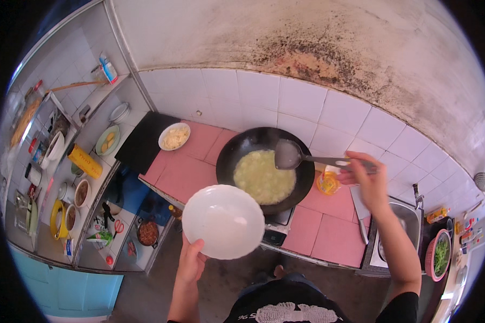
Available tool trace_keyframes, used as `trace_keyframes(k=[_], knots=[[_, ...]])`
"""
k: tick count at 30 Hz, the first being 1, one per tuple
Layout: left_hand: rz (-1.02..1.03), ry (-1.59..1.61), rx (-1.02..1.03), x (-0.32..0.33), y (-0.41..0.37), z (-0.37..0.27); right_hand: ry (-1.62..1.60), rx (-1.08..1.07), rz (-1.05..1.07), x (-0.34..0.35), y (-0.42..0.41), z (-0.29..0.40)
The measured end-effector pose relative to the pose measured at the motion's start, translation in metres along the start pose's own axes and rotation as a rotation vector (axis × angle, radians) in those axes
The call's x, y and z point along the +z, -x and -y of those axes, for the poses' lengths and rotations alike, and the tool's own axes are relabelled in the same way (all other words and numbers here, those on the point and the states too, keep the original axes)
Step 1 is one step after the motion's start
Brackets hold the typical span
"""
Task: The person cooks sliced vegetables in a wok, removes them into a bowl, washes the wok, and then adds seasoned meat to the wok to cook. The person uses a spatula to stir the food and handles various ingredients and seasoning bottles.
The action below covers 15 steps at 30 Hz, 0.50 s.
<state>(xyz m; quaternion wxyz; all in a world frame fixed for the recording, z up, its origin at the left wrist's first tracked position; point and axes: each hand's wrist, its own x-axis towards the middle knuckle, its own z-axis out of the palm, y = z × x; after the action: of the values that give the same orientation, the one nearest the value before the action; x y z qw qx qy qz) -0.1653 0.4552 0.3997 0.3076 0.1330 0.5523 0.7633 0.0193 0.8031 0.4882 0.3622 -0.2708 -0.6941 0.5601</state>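
Observation:
My left hand (192,258) grips the rim of an empty white bowl (223,222) with a scalloped edge, tilted in front of the stove. In my right hand (363,175) is the handle of a dark ladle-like cooking spatula (289,155), its head held over the wok. The black wok (225,155) sits on a stove (275,233) and holds a pale yellow-green, bubbling soup with small pieces (264,177). Beside the wok, below my right hand, stands a bottle of yellow oil (328,183).
On the pink-tiled counter (188,171) are a white bowl of pale shredded food (175,137) and a cleaver (361,214). A steel sink (400,226) and a pink basket of greens (439,256) lie right. Shelves (121,155) with dishes stand left; a tiled wall (258,91) rises behind.

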Motion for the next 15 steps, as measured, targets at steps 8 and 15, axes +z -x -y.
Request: trace_keyframes(k=[8,15], knots=[[-0.085,0.065,0.046,0.003,-0.023,0.007,0.509,-0.209,0.149,0.031,-0.079,-0.046],[-0.165,0.104,0.125,0.019,-0.019,0.015,0.111,0.036,0.205,0.042,-0.113,-0.052]])
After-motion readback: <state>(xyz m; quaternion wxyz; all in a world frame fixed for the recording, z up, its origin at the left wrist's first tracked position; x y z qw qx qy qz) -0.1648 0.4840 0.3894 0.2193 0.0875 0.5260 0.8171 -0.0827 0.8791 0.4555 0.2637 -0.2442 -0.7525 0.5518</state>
